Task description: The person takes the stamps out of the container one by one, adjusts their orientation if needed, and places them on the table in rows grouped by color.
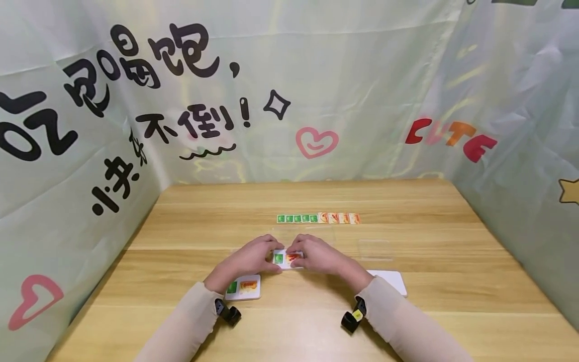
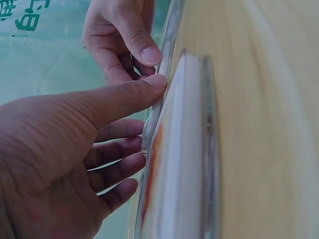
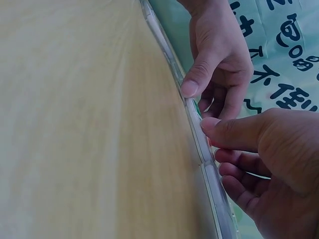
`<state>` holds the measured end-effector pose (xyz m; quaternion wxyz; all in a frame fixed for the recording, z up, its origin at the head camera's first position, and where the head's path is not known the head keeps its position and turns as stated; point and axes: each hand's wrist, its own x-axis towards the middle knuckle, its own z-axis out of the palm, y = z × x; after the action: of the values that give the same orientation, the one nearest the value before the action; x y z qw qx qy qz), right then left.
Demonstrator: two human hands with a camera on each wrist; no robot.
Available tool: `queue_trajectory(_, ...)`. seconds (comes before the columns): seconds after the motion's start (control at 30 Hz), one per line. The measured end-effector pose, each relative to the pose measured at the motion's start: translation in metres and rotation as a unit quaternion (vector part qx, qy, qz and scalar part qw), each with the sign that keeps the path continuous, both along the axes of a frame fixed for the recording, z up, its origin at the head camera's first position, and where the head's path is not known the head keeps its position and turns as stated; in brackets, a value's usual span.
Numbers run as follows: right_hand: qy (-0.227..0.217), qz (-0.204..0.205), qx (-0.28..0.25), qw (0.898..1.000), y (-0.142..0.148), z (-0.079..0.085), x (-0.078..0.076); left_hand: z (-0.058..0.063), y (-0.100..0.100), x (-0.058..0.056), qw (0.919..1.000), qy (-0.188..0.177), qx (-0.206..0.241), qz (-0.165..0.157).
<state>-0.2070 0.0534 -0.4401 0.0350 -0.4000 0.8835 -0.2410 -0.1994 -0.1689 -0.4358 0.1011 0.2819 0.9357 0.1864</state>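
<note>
Both hands meet at a thin white rectangular card (image 1: 284,259) with a green square picture on its left and an orange-red picture on its right. My left hand (image 1: 257,256) pinches its left end, thumb on the near edge and fingers at the far side. At the right end, my right hand (image 1: 320,255) pinches it likewise, partly covering the orange-red picture. The right wrist view shows both thumbs along the card's edge (image 3: 197,130). A second white card (image 1: 243,287) with green and orange pictures lies by the left forearm, which partly hides it.
A row of small green picture squares (image 1: 297,218) and orange-red picture squares (image 1: 338,218) lies farther back. Clear flat pieces (image 1: 375,250) rest between the row and the hands. A blank white card (image 1: 391,281) lies by the right forearm. Printed cloth hangs around the wooden table (image 1: 298,322).
</note>
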Motion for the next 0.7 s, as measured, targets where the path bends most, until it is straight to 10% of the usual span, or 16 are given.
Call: queue_trajectory(0.7, -0.009, -0.026, -0.018, 0.999, -0.0003, -0.0001, 0.0002, -0.0024, -0.0002, 0.0017, 1.0000, 0.003, 0.004, 0.000)
